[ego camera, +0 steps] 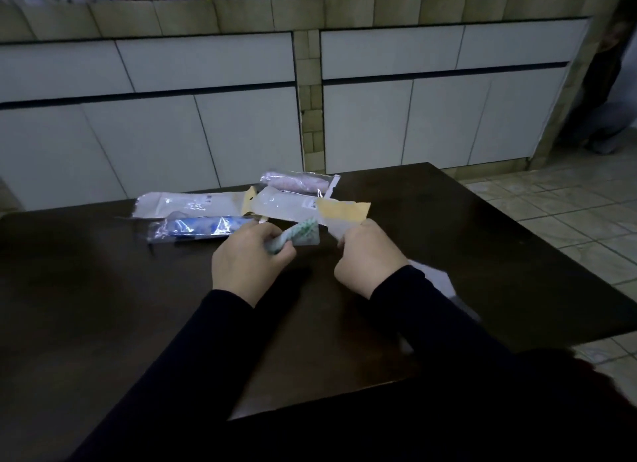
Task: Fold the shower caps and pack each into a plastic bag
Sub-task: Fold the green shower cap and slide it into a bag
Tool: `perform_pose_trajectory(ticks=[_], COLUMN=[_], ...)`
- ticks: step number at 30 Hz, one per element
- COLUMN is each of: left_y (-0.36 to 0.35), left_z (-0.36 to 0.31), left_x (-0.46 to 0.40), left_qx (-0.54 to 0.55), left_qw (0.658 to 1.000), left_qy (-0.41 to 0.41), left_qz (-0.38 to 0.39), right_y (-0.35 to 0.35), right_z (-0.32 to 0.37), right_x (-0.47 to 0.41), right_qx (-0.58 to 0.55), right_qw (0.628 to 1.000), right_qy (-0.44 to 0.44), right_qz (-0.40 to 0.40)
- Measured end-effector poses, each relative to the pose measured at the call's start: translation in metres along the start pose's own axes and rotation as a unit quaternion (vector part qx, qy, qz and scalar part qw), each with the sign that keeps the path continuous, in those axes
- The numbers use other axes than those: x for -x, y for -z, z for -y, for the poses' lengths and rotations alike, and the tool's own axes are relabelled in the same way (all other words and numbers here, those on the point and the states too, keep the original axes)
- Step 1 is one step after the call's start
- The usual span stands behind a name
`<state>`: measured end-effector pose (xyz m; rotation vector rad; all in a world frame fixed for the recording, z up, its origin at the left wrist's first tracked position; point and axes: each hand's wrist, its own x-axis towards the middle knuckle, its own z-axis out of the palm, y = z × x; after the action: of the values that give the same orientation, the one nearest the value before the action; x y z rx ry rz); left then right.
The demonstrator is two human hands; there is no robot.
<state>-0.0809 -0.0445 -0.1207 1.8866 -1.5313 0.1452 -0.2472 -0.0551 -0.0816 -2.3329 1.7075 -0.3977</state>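
Wearing dark sleeves [431, 316] closest to the lens. Gripping a folded green shower cap [300, 235] in the curled left hand [249, 258], above the dark table [103, 289]. Pinching the near edge of a plastic bag [339, 214] with the right hand [370, 260], just beside the cap. Lying beyond: a blue packed bag [198, 227], a pink one [299, 182], a white one [189, 203].

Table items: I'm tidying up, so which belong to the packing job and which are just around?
Job:
green shower cap, in left hand
plastic bag, in right hand
blue packed bag
pink packed bag
white bag

Around:
table
cabinets
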Motion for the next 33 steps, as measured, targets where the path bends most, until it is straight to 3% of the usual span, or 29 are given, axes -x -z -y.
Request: perform_pose_trajectory(ticks=[3,9,11,15,16,17,20,22,25,28,31,33], left_y=[0.007,0.023,0.029,0.038,0.040,0.042,0.048,0.051,0.056,0.062,0.074,0.086], left_z=[0.010,0.031,0.039,0.055,0.060,0.064,0.073,0.076,0.081,0.084,0.081,0.072], left_x=[0.003,0.009,0.010,0.011,0.012,0.013,0.012,0.012,0.012,0.012,0.013,0.014], left_qx=[0.000,0.018,0.016,0.025,0.025,0.025,0.022,0.014,0.007,0.041,0.099,0.148], left_qw=[1.000,0.997,0.996,0.990,0.991,0.991,0.988,0.985,0.986,0.990,0.991,0.988], left_qy=[0.023,0.056,0.060,0.099,0.097,0.096,0.114,0.129,0.120,0.092,0.028,0.009], left_qz=[-0.008,-0.053,-0.060,-0.093,-0.091,-0.088,-0.099,-0.113,-0.115,-0.103,-0.088,-0.049], right_y=[0.005,0.006,0.012,0.011,0.006,0.001,-0.017,-0.026,-0.034,-0.037,-0.039,-0.040], right_z=[0.019,0.048,0.052,0.057,0.056,0.052,0.037,0.032,0.034,0.045,0.056,0.061], right_x=[0.003,-0.007,-0.015,-0.017,-0.016,-0.014,-0.007,-0.003,-0.003,-0.008,-0.014,-0.017], right_qx=[-0.107,-0.285,-0.382,-0.612,-0.624,-0.598,-0.331,-0.186,-0.041,0.043,0.048,-0.013], right_qw=[0.990,0.957,0.924,0.790,0.780,0.800,0.942,0.981,0.993,0.994,0.982,0.950], right_qy=[-0.003,0.011,0.012,0.048,0.040,0.033,0.052,0.042,-0.006,0.021,0.163,0.279], right_qz=[0.096,0.055,0.029,0.015,0.013,0.008,-0.028,0.016,0.106,0.103,0.089,0.143])
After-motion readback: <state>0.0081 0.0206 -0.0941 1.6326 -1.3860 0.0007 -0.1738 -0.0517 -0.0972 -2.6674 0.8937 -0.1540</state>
